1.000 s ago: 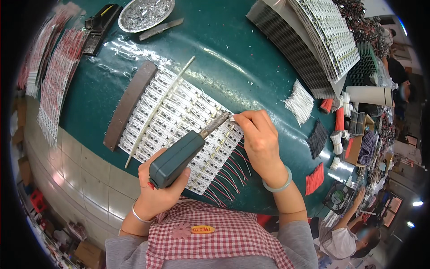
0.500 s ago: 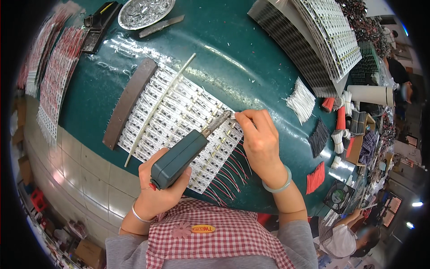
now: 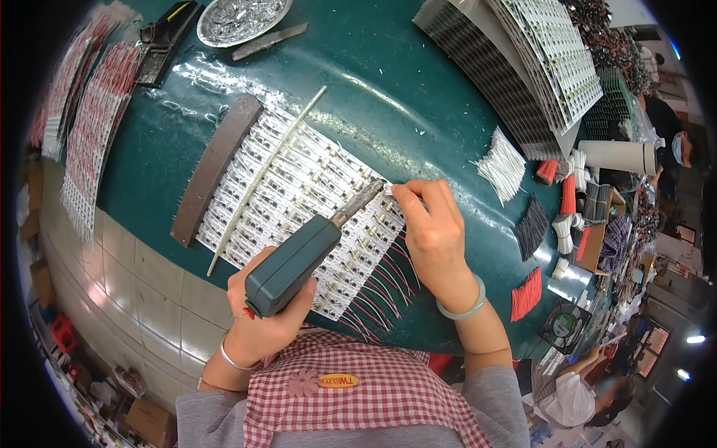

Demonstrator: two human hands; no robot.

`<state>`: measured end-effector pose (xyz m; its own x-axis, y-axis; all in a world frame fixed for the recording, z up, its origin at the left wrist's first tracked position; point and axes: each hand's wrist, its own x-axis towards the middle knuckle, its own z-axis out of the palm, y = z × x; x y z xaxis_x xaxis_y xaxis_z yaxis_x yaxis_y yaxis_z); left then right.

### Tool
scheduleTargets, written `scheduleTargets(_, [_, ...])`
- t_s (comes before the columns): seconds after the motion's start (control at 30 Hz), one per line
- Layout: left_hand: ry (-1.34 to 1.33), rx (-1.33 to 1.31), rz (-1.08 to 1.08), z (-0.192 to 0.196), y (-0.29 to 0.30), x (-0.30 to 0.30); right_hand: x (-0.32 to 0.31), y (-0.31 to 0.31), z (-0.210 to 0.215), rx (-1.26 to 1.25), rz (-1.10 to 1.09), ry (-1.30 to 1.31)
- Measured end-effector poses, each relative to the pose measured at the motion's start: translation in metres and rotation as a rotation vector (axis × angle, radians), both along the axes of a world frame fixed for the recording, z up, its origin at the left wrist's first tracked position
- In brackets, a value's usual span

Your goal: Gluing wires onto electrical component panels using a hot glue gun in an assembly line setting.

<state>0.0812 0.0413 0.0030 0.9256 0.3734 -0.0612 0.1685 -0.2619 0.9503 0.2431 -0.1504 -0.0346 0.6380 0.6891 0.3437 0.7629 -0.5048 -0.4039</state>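
Head view: my left fingers (image 3: pixel 302 297) wrap the soldering iron (image 3: pixel 291 265), its tip at the corner of the white board (image 3: pixel 302 173), where my right fingers (image 3: pixel 411 197) pinch seemingly a white wire (image 3: pixel 389 190). The brown bar (image 3: pixel 216 172) probably steadies the board by the tabletop's (image 3: pixel 351 45) near edge.

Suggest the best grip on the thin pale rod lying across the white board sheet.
Probably a pinch across the rod at its far end, coming from the far side: it is long and slim, that end juts past the sheet, and its near end lies close to the left hand holding the green tool.
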Motion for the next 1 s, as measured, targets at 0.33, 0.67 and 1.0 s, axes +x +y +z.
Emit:
scheduleTargets(0.33, [0.037, -0.048, 0.005, -0.005, -0.002, 0.003, 0.0, -0.001, -0.002, 0.003, 0.0, -0.008])
scheduleTargets(0.67, [-0.003, 0.0, 0.024, 0.001, 0.001, -0.002, 0.001, -0.004, -0.001, 0.036, -0.005, -0.035])
scheduleTargets(1.0, [0.047, -0.032, 0.019, 0.003, 0.004, -0.015, -0.008, -0.003, -0.007, 0.133, 0.057, 0.006])
